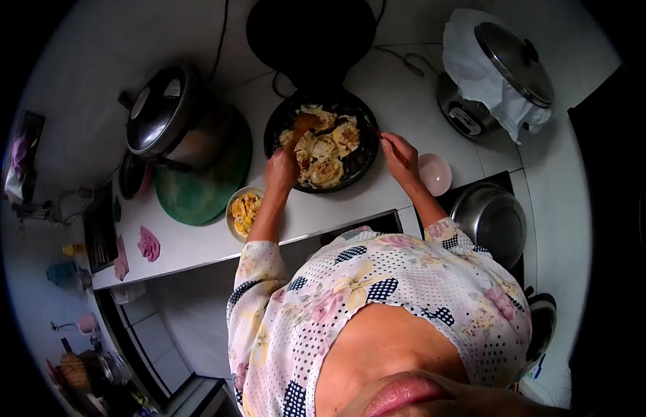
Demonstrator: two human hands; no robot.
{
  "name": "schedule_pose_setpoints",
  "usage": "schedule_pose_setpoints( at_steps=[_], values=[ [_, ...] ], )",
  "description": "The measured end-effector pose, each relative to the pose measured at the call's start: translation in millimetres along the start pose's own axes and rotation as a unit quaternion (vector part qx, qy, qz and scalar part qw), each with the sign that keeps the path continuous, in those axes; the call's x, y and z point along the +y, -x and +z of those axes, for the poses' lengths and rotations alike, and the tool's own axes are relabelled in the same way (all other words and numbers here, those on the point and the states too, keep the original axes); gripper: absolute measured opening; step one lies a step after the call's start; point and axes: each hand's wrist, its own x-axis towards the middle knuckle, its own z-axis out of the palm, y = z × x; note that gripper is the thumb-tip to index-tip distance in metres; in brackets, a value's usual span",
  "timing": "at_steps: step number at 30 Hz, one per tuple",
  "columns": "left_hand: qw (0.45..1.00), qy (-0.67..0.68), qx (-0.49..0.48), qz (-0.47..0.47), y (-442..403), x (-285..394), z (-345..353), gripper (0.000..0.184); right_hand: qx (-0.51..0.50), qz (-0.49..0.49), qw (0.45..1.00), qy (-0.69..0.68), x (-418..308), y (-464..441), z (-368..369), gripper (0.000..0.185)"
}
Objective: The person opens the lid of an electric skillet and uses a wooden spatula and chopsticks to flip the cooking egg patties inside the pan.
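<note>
A round black electric pan [370, 154] sits on the white counter with its dark lid [310, 35] raised behind it. Several fried eggs [324, 148] with browned patches lie in it. My left hand [282, 167] is wrapped round a wooden spatula [307, 123], whose blade rests among the eggs. At the pan's right rim, my right hand [399, 154] is closed in a pinch; the thin dark thing at its fingertips is too small to name. A bowl of cooked egg pieces [230, 210] stands beside my left forearm.
Left of the pan, a large metal pot [198, 135] stands on a green round board [180, 198]. A pink bowl [435, 174] and an upturned steel basin [491, 222] are right of my right hand. Further back right stands a cooker [469, 115] with a white cloth. A pink cloth [148, 244] lies left.
</note>
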Motion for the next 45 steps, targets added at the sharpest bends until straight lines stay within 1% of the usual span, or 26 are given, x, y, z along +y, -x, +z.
schedule_pose_setpoints(
  at_steps=[1,4,5,8,11,14,15,16,18,19,22,23,24,25,27,30,31,34,35,38,39,41,42,44,45],
  values=[
    [1.000,0.000,0.008,0.029,-9.4,-0.3,9.7,0.037,-0.002,-0.007,1.000,0.015,4.6,1.3,-2.8,0.020],
    [0.998,-0.045,-0.034,0.013,-43.5,9.4,30.1,0.038,-0.014,-0.031,0.998,0.048,7.3,5.1,-10.1,0.019],
    [0.998,-0.051,-0.036,-0.009,-53.0,9.7,36.8,0.040,-0.019,-0.040,0.997,0.056,6.1,6.3,-11.6,0.019],
    [0.991,-0.077,-0.103,-0.043,-65.1,4.8,43.4,0.037,-0.036,-0.014,0.998,0.056,0.6,14.8,-13.4,0.019],
    [0.994,-0.069,-0.087,-0.009,-53.8,-2.7,28.0,0.032,-0.033,0.073,0.997,0.007,-3.9,20.8,-15.5,0.019],
    [0.986,-0.083,-0.127,-0.064,-44.0,-16.7,6.4,0.028,-0.004,0.113,0.994,-0.007,-11.1,25.9,-16.0,0.019],
    [0.991,-0.079,-0.095,-0.049,-37.6,-23.0,0.8,0.028,-0.005,0.123,0.992,-0.003,-13.9,27.3,-15.1,0.019],
    [0.993,-0.070,-0.090,-0.041,-30.0,-26.4,-5.4,0.027,-0.007,0.125,0.992,-0.026,-15.5,29.1,-10.5,0.019],
    [0.995,-0.054,-0.082,-0.025,-16.4,-12.1,-29.5,0.026,-0.010,0.132,0.989,-0.072,-17.5,29.2,-6.8,0.019],
    [0.995,-0.039,-0.086,-0.026,-11.1,-14.6,-33.0,0.023,-0.026,0.116,0.991,-0.060,-22.3,28.1,-1.3,0.019],
    [0.997,-0.031,-0.076,-0.012,11.0,-16.2,-35.4,0.022,-0.064,0.060,0.996,-0.026,-39.9,26.8,6.5,0.018],
    [0.995,-0.059,-0.085,-0.006,19.0,-15.3,-37.0,0.021,-0.068,0.031,0.997,-0.014,-41.0,31.2,9.0,0.018],
    [0.997,-0.052,-0.062,0.019,27.5,-23.4,-31.4,0.022,-0.074,0.010,0.997,0.000,-43.0,34.3,11.7,0.018],
    [0.997,-0.049,-0.060,0.021,25.2,6.5,-15.0,0.022,-0.063,0.021,0.997,-0.024,-18.8,29.8,-14.3,0.017],
    [0.997,-0.031,-0.061,0.031,32.3,12.4,-10.3,0.022,-0.044,0.038,0.997,-0.046,-5.2,34.5,-21.2,0.017],
    [0.997,-0.015,-0.071,0.040,39.7,17.2,-6.9,0.026,-0.025,0.104,0.994,-0.019,10.0,37.1,-29.4,0.017],
    [0.996,-0.006,-0.073,0.040,42.8,18.8,-7.5,0.028,0.007,0.061,0.997,-0.037,16.4,37.7,-28.7,0.017],
    [0.995,0.009,-0.101,0.020,55.7,25.9,-8.8,0.031,-0.004,0.070,0.998,-0.006,13.7,32.8,-36.0,0.018],
    [0.994,0.010,-0.112,0.011,59.8,29.3,-7.7,0.032,-0.014,0.115,0.993,-0.038,6.0,31.1,-40.2,0.018],
    [0.990,0.068,-0.120,-0.006,70.0,26.7,-3.8,0.032,-0.016,0.114,0.993,-0.028,1.6,27.0,-44.6,0.019],
    [0.990,0.096,-0.098,0.016,70.7,23.5,1.6,0.032,-0.010,0.105,0.994,-0.027,4.5,26.3,-45.3,0.019],
    [0.990,0.098,-0.099,-0.008,73.9,25.0,1.5,0.030,0.002,0.089,0.996,-0.025,11.4,24.8,-46.6,0.019],
    [0.990,0.098,-0.099,-0.019,72.6,30.1,1.0,0.030,0.000,0.101,0.995,-0.018,14.6,23.3,-49.2,0.019],
    [0.991,0.109,-0.076,0.005,72.4,32.7,5.0,0.028,-0.003,0.127,0.992,-0.005,13.7,22.4,-51.2,0.020],
    [0.991,0.114,-0.067,0.016,72.2,34.4,6.5,0.027,0.006,0.122,0.992,-0.014,10.8,21.1,-51.5,0.019]
  ],
)
